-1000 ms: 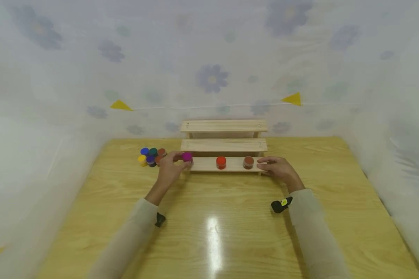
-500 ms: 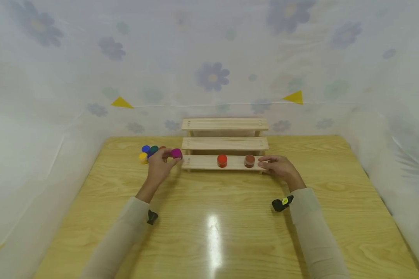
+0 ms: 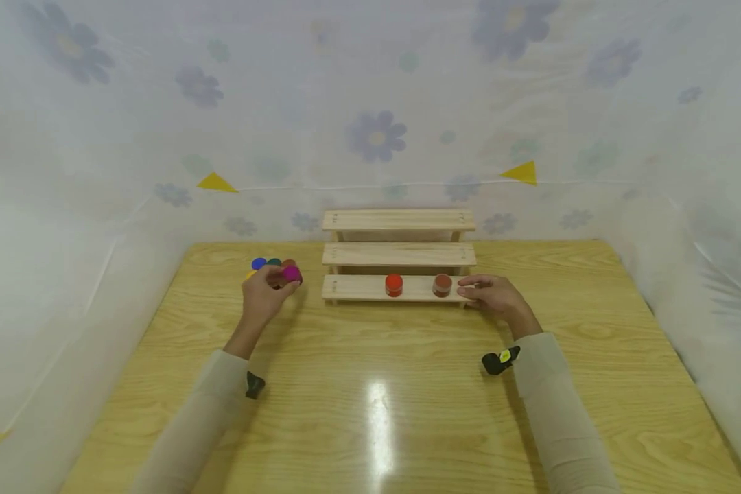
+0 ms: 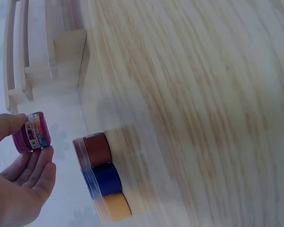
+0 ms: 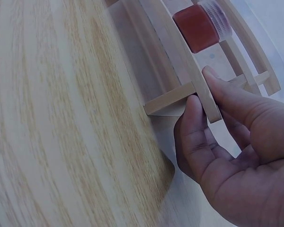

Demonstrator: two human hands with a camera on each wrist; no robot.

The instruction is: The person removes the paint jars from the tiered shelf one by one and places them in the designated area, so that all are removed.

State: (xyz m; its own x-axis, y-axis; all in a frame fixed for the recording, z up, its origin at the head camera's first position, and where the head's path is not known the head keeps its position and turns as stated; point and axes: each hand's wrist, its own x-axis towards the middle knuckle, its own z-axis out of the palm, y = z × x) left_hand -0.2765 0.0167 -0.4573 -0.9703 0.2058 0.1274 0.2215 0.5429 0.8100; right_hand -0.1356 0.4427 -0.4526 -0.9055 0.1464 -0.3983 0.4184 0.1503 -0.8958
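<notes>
Thumb and fingers of my left hand (image 3: 263,295) pinch a small magenta paint jar (image 4: 33,133), raised above the table left of the three-step wooden rack (image 3: 358,289). In the head view this jar overlaps a group of jars behind it. My right hand (image 3: 499,302) grips the right end of the rack's lowest step, thumb above and fingers below, as the right wrist view shows. On that step stand a red paint jar (image 3: 394,286) at the middle and a brown paint jar (image 5: 197,29) near my right fingertips.
Several paint jars stand grouped at the table's back left, among them blue (image 3: 259,263), green (image 3: 274,262), reddish-brown (image 4: 97,149), dark blue (image 4: 107,179) and yellow (image 4: 116,207) ones. A flowered white sheet (image 3: 272,123) hangs behind and beside the wooden table (image 3: 457,405).
My left hand has carried the magenta jar leftward, from the left end of the lowest step to beside the jar group. My right hand stays at the step's right end.
</notes>
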